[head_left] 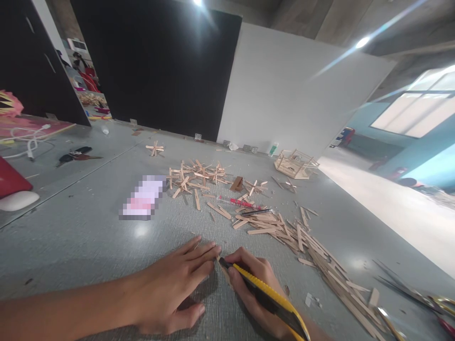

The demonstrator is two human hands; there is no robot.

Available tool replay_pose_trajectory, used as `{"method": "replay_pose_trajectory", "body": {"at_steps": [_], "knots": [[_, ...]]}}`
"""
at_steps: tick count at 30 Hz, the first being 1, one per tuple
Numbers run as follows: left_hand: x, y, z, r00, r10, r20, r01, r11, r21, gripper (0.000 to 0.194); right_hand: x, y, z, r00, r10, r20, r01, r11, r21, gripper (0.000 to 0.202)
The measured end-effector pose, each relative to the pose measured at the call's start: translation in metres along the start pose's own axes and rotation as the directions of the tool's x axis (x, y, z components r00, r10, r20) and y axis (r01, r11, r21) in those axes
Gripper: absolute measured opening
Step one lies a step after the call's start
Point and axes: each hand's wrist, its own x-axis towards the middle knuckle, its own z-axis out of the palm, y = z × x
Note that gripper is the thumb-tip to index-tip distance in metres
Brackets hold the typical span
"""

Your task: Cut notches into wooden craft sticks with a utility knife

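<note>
My right hand [250, 279] is wrapped round a yellow and black utility knife [275, 303], its tip pointing away to the upper left. Under the knife's front end shows part of a thin wooden stick [226, 275], mostly hidden by my right hand. My left hand [170, 282] lies flat on the grey table, fingers stretched out and thumb apart. Its fingertips reach the far end of that stick, beside the knife tip; whether they press on it I cannot tell.
A long pile of wooden sticks [320, 255] runs to the right, with scissors [408, 289] beyond. Star-shaped stick pieces [199, 175], a red pen [241, 202] and a blurred-out rectangle [144, 199] lie ahead. A small stick frame [295, 166] stands farther back.
</note>
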Motion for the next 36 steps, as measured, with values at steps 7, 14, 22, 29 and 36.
{"method": "replay_pose_trajectory", "body": {"at_steps": [7,14,22,29,36], "knots": [[-0.001,0.000,0.000,1.000,0.014,-0.014,-0.014,1.000,-0.009,0.078,0.004,-0.009,-0.002,1.000,-0.008,0.007,0.008,1.000,-0.007,0.018],[0.000,0.002,-0.002,1.000,-0.009,-0.006,0.009,1.000,0.001,0.073,0.005,-0.010,-0.003,0.998,-0.056,-0.003,0.056,0.998,-0.003,0.015],[0.000,0.001,0.000,1.000,-0.005,-0.006,0.005,1.000,-0.004,0.075,0.007,-0.012,-0.001,0.999,-0.021,-0.035,0.021,1.000,0.007,0.020],[-0.002,0.000,-0.001,1.000,0.009,-0.011,-0.008,1.000,0.005,0.074,0.004,-0.008,0.001,0.999,-0.041,-0.001,0.041,0.999,0.011,0.016],[-0.001,-0.001,0.002,0.999,0.021,-0.031,-0.020,1.000,0.018,0.077,0.005,-0.010,0.000,1.000,-0.009,-0.020,0.010,0.999,0.031,0.021]]}}
